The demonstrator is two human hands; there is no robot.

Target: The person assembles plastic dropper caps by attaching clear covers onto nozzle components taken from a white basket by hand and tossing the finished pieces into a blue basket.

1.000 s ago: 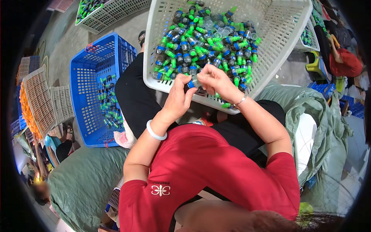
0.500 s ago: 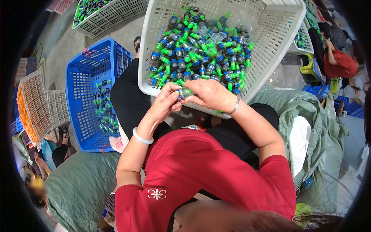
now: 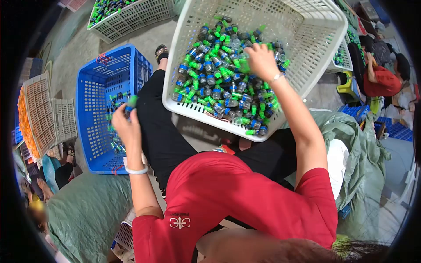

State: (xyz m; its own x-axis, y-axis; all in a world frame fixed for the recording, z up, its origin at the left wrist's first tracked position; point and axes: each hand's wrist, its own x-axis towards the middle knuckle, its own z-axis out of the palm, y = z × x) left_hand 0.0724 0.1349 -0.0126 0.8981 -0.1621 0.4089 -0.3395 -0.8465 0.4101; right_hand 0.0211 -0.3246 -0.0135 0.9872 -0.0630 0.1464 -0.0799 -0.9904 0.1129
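From where I stand, the person's left hand [image 3: 126,125] is pinched nearly closed, thumb against fingers, around a small green-tipped bottle [image 3: 132,102] that pokes up past the fingertips, slightly blurred. The right hand [image 3: 262,61] is half curled, fingers downward; a smeared green shape [image 3: 242,65] shows just beside its fingertips, and I can't tell whether it is gripped.

Right under that hand, and spreading to its left and nearer the body, lies a heap of bottles [image 3: 210,81] with green tips and blue bands. The big white basket [image 3: 307,57] holding them has one slatted side wall to the hand's right.

Back at the left hand, a blue basket [image 3: 94,151] sits below it and out to its left, with more bottles [image 3: 115,144] lying inside. A black trouser leg [image 3: 153,114] is just to that hand's right.

Farther out, behind the left hand, bulges a green sack [image 3: 87,215]; well to the right of the right hand, a co-worker in a red top [image 3: 380,82] sits bent over near a yellow stool [image 3: 347,90].
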